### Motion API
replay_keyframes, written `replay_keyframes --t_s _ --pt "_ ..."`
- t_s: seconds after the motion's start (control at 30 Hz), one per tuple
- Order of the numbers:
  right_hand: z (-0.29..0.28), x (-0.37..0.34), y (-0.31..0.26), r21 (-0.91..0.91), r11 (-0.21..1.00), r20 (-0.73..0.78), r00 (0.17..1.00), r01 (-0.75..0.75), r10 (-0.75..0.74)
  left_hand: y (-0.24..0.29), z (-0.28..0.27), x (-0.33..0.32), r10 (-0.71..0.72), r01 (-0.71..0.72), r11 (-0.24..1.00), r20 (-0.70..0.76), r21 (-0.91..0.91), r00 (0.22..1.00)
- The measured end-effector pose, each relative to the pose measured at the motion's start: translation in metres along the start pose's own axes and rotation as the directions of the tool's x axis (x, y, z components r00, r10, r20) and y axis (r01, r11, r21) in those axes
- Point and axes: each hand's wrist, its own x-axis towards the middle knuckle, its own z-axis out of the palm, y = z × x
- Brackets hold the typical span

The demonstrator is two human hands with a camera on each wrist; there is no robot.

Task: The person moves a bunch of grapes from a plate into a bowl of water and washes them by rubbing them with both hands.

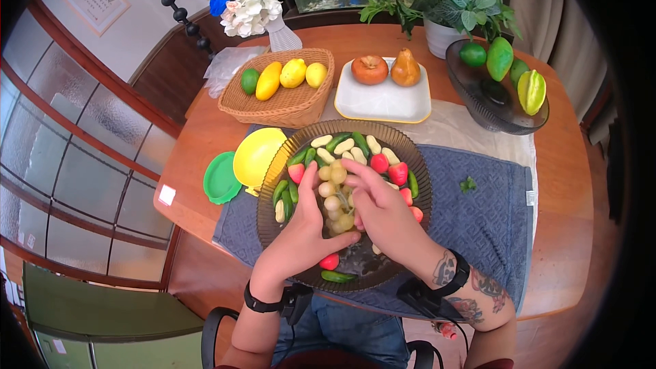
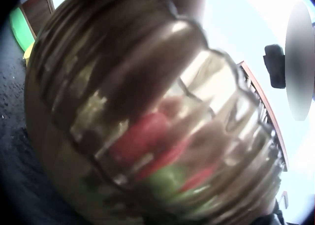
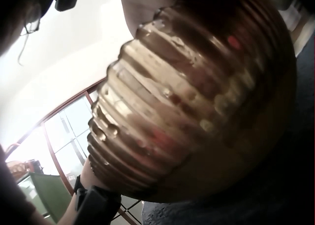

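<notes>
Over the ribbed, smoky glass bowl [image 1: 266, 225], both hands hold a bunch of pale green grapes [image 1: 333, 203]. My left hand [image 1: 301, 229] cups its left side, fingers pointing away and thumb across the near end. From the right, my right hand [image 1: 386, 215] curls its fingers and thumb at the bunch. Around them in the bowl lie peanuts [image 1: 345, 145], small cucumbers [image 1: 338, 277] and red strawberry-like pieces [image 1: 329, 262]. Both wrist views show mostly the bowl's wall [image 2: 123, 87] from outside, and the fingers are hidden there.
The bowl stands on a blue towel [image 1: 478, 232]. Behind it are a wicker basket [image 1: 294, 111] of fruit, a white tray [image 1: 383, 106] with two fruits, and a dark bowl [image 1: 492, 113] of fruit. Yellow [image 1: 260, 157] and green [image 1: 222, 178] dishes lie left. A leaf sprig [image 1: 468, 184] lies right.
</notes>
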Motion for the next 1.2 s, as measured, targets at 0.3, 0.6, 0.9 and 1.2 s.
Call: replay_keyframes --t_s 0.3,0.6,0.9,1.2 --pt "-0.003 -0.001 0.012 -0.424 0.906 0.208 0.975 0.02 0.075 -0.013 -0.005 0.004 0.016 -0.019 0.995 0.034 0.093 0.999" --pt "-0.006 -0.011 0.006 -0.576 0.807 0.324 0.943 0.133 0.075 -0.01 0.001 0.003 -0.176 0.189 0.976 -0.116 0.109 0.977" --pt "-0.008 -0.004 0.012 -0.368 0.929 0.351 0.931 0.036 0.103 -0.006 -0.003 0.004 -0.277 0.247 0.938 -0.1 -0.243 0.955" --pt "0.001 -0.001 -0.004 -0.274 0.941 -0.074 0.972 0.197 -0.225 -0.02 -0.008 0.006 -0.157 -0.047 0.886 -0.393 -0.461 0.906"
